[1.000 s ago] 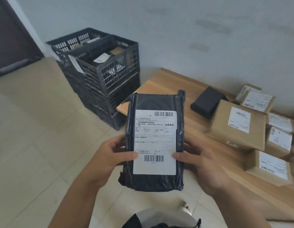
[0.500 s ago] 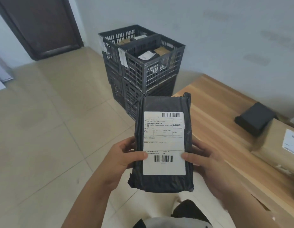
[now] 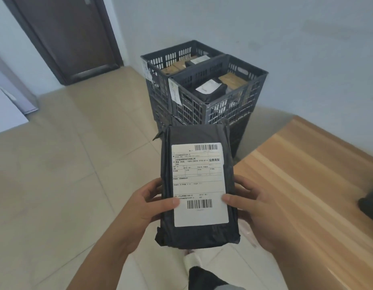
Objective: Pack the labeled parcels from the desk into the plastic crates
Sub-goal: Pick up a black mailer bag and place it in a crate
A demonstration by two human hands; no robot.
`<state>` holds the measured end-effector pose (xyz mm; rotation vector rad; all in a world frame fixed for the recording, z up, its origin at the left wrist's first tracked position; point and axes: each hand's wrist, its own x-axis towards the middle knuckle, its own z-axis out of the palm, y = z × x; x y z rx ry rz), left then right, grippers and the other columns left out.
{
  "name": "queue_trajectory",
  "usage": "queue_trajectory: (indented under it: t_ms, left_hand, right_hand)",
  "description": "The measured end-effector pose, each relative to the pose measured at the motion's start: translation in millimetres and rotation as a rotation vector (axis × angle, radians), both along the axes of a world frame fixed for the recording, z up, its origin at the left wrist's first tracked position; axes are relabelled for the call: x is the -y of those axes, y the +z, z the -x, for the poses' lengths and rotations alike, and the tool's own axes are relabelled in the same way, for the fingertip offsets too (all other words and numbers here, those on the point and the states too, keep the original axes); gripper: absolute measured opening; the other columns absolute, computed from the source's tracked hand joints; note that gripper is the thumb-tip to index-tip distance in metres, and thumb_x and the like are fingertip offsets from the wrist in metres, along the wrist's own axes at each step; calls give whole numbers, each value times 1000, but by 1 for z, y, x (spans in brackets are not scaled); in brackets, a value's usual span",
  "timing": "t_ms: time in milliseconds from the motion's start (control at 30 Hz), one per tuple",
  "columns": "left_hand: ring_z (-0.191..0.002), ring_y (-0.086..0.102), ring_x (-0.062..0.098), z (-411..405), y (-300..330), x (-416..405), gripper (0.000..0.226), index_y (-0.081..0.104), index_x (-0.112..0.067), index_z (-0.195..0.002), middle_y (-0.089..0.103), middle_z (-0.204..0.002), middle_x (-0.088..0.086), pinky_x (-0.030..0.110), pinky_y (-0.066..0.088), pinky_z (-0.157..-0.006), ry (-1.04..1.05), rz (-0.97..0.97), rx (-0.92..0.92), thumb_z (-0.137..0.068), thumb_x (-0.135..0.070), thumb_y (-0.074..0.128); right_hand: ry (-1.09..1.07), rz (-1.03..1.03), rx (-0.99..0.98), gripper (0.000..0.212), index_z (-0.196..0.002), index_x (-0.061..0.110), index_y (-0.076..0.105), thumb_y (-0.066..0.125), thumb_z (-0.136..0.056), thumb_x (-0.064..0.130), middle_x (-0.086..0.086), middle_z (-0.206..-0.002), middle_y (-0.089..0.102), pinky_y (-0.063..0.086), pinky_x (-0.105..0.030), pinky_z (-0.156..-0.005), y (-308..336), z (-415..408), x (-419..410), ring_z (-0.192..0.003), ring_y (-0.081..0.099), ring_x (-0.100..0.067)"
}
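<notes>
Parcel point(image 3: 197, 185), black bag, label point(image 3: 199, 183) up, held in mid-air above floor point(image 3: 56, 185), left of desk point(image 3: 307, 185). Left hand point(image 3: 143, 208) grips its left edge, thumb on label; right hand point(image 3: 252, 204) grips right edge likewise. Crates point(image 3: 204, 88) stand stacked beyond by wall, parcels inside top two. Door point(image 3: 66, 34) far left.

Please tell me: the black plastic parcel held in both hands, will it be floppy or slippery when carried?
The black parcel probably stays fairly stiff: it stands upright between the left hand and right hand without sagging. Its wrinkled plastic film may be somewhat slippery, so holding both sides seems wise.
</notes>
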<state>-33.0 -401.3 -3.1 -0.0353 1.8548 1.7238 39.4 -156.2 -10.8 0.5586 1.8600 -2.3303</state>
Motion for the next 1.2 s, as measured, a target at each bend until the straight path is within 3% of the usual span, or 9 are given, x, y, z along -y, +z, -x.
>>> queue_trajectory:
  t_ms: [167, 300, 500, 767, 933, 1100, 1200]
  left_hand:
    - [-115, 71, 20, 85, 5, 3, 83, 60, -34, -136, 73, -126, -8, 49, 54, -101, -30, 26, 21, -59, -41, 86]
    - [-112, 72, 20, 139, -1, 18, 87, 58, -36, -137, 74, -125, -7, 50, 54, -100, 51, 15, 58, -55, -39, 88]
    - [-108, 73, 20, 240, -16, 52, 83, 61, -36, -132, 76, -120, -6, 49, 55, -98, 107, 0, 75, -54, -41, 88]
    - [-109, 73, 20, 412, -24, 93, 70, 59, -34, -137, 75, -122, -7, 43, 58, -90, 14, -39, 66, -70, -32, 80]
    - [-110, 73, 19, 517, -17, 93, 63, 61, -33, -134, 75, -123, -7, 41, 56, -91, -104, -69, 35, -73, -31, 77]
    - [-114, 71, 19, 593, -21, 65, 88, 57, -36, -138, 73, -125, -9, 47, 55, -102, -203, -38, 71, -56, -48, 85]
    - [-112, 72, 19, 641, -28, 40, 92, 56, -39, -137, 73, -125, -10, 47, 57, -99, -272, -2, 88, -51, -47, 88]
  right_hand:
    - [14, 67, 66, 45, -128, 17, 66, 68, -89, -5, -6, -115, 78, 54, -37, -79, -6, 95, -3, -102, 76, -27]
    - [72, 56, 117, 48, -132, 17, 64, 76, -87, 3, -4, -115, 78, 55, -44, -87, -11, 168, 10, -105, 75, -27]
    - [108, 30, 135, 41, -128, 18, 66, 73, -91, 3, -4, -112, 79, 56, -41, -84, -17, 277, 43, -103, 76, -26]
    - [0, -2, 172, 37, -129, 18, 65, 67, -95, 4, -5, -114, 78, 55, -39, -84, -6, 422, 91, -105, 75, -26]
    - [-113, 19, 133, 37, -129, 16, 64, 65, -95, 2, -9, -116, 77, 58, -46, -94, 6, 497, 103, -105, 75, -29]
    - [-277, 71, 185, 36, -129, 19, 64, 66, -96, 5, -8, -115, 78, 53, -54, -102, -2, 550, 93, -106, 75, -31]
    - [-329, 77, 192, 34, -127, 19, 64, 67, -96, 6, -6, -112, 79, 59, -45, -87, -12, 595, 73, -102, 76, -27]
